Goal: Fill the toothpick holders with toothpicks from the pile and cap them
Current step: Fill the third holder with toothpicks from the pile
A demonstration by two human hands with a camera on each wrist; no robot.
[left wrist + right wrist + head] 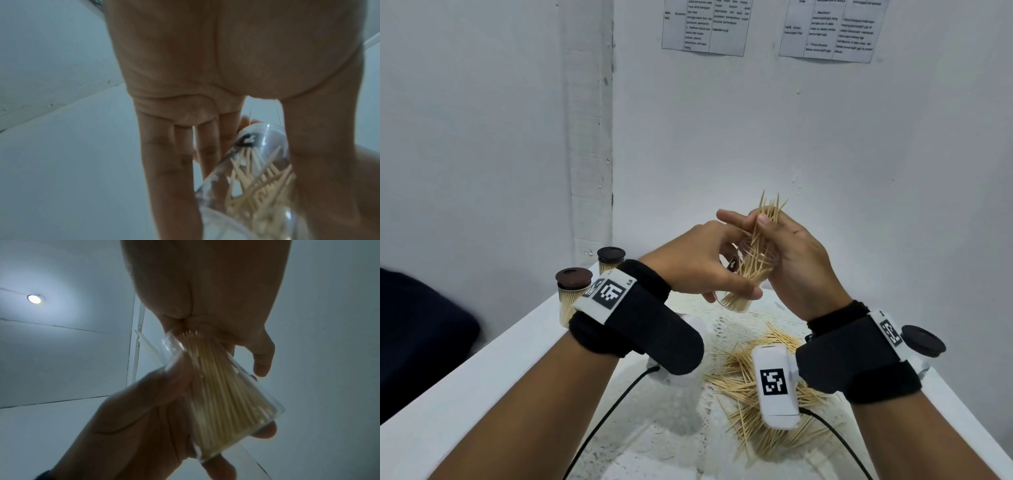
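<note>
My left hand (702,263) grips a clear plastic toothpick holder (739,296) in the air above the table, tilted with its mouth up to the right. The holder (255,162) (226,395) is partly full of toothpicks. My right hand (787,246) pinches a bundle of toothpicks (768,219) whose lower ends sit in the holder's mouth and whose tips fan out above my fingers. The loose toothpick pile (756,383) lies on the table below my wrists. A dark brown cap (923,341) lies at the right, behind my right wrist.
Two filled holders with brown caps (573,291) (611,262) stand at the table's back left edge. The white table (465,404) carries a lace mat (688,428). White walls close in behind and to the left. A dark object (417,342) lies left of the table.
</note>
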